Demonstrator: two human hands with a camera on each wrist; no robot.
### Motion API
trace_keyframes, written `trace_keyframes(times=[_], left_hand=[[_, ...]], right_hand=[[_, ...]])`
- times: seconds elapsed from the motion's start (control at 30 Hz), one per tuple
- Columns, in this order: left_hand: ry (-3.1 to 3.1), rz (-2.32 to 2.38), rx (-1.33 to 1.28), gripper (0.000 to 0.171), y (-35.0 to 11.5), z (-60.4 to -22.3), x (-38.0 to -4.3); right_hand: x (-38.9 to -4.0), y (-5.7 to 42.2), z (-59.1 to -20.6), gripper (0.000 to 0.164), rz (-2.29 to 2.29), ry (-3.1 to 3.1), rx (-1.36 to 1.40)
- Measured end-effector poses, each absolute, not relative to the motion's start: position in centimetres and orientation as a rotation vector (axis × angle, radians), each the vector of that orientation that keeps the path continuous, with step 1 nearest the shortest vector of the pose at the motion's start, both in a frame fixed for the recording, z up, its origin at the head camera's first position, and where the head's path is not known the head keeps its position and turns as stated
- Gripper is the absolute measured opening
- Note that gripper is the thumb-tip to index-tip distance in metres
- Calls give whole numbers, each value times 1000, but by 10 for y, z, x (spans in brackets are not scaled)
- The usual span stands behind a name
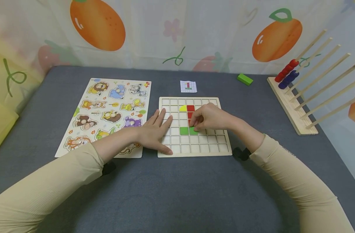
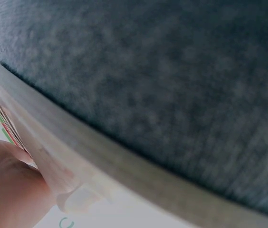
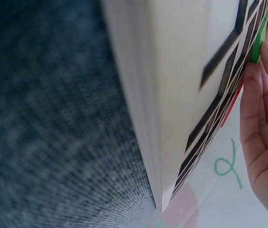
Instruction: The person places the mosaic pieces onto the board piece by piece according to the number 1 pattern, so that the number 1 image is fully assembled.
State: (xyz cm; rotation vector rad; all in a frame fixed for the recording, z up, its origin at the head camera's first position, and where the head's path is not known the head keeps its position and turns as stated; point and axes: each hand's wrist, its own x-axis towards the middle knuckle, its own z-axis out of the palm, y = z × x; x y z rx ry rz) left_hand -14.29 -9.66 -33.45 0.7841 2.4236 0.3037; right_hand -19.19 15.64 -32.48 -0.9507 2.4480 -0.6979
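A wooden grid board [image 1: 195, 153] lies flat on the dark table. My left hand [image 1: 154, 132] rests on its left side with straight, spread fingers. Over the board's middle, my right hand [image 1: 209, 117] pinches a green tile [image 1: 192, 130] between thumb and fingers, low at the grid. The right wrist view shows this green tile [image 3: 260, 42] at the fingertips. Beside it on the left sits another green tile [image 1: 184, 130]. Red tiles [image 1: 190, 108] run in a column above, partly covered by the right fingers. A rounded yellow piece [image 1: 183, 108] adjoins the top red one.
An animal puzzle board [image 1: 90, 108] lies left of the grid, under the left forearm. Behind the grid is a small pattern card [image 1: 188, 86]. A green block [image 1: 245, 79] lies at the back right, near a peg stand [image 1: 294, 110] with red and blue beads.
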Motion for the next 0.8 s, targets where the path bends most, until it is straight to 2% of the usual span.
trace_keyframes(times=[0.47,0.8], left_hand=[[2421,316,774,121,-97,-334,-143],[2416,334,783,121,-97,-335,-143]], right_hand=[[-191,158,-323,14,-698,2457,-965],[-198,186,-314,14,-753,2527,-908]])
